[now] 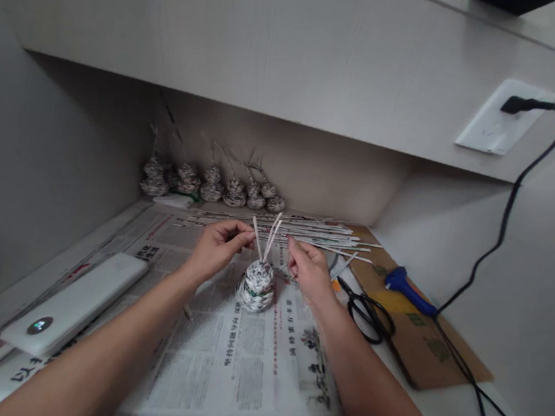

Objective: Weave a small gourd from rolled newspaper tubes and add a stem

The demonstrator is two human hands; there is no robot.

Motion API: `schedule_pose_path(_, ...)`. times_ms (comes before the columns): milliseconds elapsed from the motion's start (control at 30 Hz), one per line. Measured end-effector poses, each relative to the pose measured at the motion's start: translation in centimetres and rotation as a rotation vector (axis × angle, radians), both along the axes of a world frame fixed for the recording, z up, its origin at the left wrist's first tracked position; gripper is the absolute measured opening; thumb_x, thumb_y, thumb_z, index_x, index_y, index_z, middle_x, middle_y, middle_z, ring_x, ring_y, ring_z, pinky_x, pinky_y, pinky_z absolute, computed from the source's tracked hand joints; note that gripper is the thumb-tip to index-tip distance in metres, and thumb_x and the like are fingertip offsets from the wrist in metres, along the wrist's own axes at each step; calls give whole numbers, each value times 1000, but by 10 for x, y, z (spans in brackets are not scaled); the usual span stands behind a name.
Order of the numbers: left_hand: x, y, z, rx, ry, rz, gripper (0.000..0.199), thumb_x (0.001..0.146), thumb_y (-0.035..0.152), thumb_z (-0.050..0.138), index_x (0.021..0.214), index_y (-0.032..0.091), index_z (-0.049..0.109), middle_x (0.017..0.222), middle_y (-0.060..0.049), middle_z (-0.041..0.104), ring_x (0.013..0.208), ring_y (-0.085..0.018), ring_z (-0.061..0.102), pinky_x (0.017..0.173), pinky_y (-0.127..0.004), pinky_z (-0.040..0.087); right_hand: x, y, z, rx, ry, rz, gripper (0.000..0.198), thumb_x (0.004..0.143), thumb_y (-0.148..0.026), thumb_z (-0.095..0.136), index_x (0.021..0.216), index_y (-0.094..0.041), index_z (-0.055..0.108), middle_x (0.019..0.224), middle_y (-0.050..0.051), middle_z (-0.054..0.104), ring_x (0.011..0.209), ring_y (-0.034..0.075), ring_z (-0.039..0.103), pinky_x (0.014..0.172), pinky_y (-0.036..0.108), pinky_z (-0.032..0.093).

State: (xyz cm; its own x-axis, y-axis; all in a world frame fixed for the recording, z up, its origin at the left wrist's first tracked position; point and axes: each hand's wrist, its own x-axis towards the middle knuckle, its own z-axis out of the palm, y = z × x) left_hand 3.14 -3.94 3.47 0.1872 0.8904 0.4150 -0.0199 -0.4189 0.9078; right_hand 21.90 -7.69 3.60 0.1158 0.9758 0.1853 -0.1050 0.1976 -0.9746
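Observation:
A small gourd-shaped piece woven from rolled newspaper [256, 288] stands upright on newspaper in front of me. Several thin paper sticks [269, 241] rise from its narrow top and fan apart. My left hand [222, 245] is closed, thumb and index finger pinched at the leftmost stick. On the other side, my right hand [308, 266] is closed too, its fingertips pressed together just right of the sticks. What those right fingertips hold, if anything, is too small to make out. Neither hand touches the woven body.
Behind lies a pile of loose paper sticks [335, 232]. Several finished woven gourds [235, 193] line the back wall. Black-handled scissors [370, 316] and a blue glue gun [411, 292] with a cord lie right, by cardboard [435, 345]. A white power bank [79, 298] lies left.

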Motion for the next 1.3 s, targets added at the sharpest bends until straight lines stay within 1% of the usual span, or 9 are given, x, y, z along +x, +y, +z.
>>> schedule_pose_path(233,5,-4,3,-50,-21,-90,23,78,36,67,82,14,69,73,-4,69,65,-13,60,60,-22,45,0,4,-4,10,3,88,37,73,-52,67,80,-16,70,65,3,67,51,10,55,40,19,33)
schedule_pose_path(400,9,-8,6,-32,-19,-127,25,78,38,65,86,15,70,79,-5,71,69,-15,62,67,-25,49,0,5,-8,25,-14,102,31,71,-42,71,93,-19,73,80,6,73,64,14,64,45,20,40)
schedule_pose_path(600,8,-3,1,-61,-11,-114,31,75,38,67,96,15,69,84,-7,72,73,-17,64,68,-26,50,1,2,-3,-25,-53,-75,31,63,-43,78,57,-17,63,55,1,63,45,10,52,37,20,31)
schedule_pose_path(700,5,0,-1,-67,15,-7,23,71,36,72,80,15,69,76,-5,71,68,-16,63,63,-24,49,5,5,-5,-12,-54,-166,44,69,-48,73,46,-19,50,42,-4,51,39,7,42,39,20,32)
schedule_pose_path(833,3,3,-3,-30,44,28,20,76,35,67,74,15,68,69,-4,68,66,-15,62,64,-25,48,7,7,-7,73,-128,-42,20,74,-40,70,83,-22,72,76,2,71,68,13,61,62,23,48)
schedule_pose_path(900,3,2,-5,6,58,-11,18,79,33,64,79,15,68,73,-4,70,70,-16,63,68,-26,49,3,4,-7,143,-161,57,28,75,-35,70,102,-26,71,98,3,72,89,16,63,78,28,50)
schedule_pose_path(1067,7,-1,-7,92,107,-43,20,84,29,55,85,15,68,80,-6,69,77,-18,63,73,-27,49,-7,-4,-9,199,-244,255,18,82,-35,63,93,-25,74,101,3,71,103,20,62,94,34,45)
schedule_pose_path(1233,11,-9,-2,-22,63,-106,47,80,28,58,126,18,56,103,-10,69,75,-17,63,60,-24,48,-9,-7,-7,274,-248,265,15,81,-33,65,92,-26,74,101,4,71,101,19,62,96,36,44)
schedule_pose_path(1300,12,-11,0,-52,40,-89,46,77,29,63,122,19,59,103,-10,69,70,-15,62,56,-23,46,-9,-10,-4,290,-285,348,18,83,-33,64,97,-27,73,108,4,69,108,20,59,101,37,40)
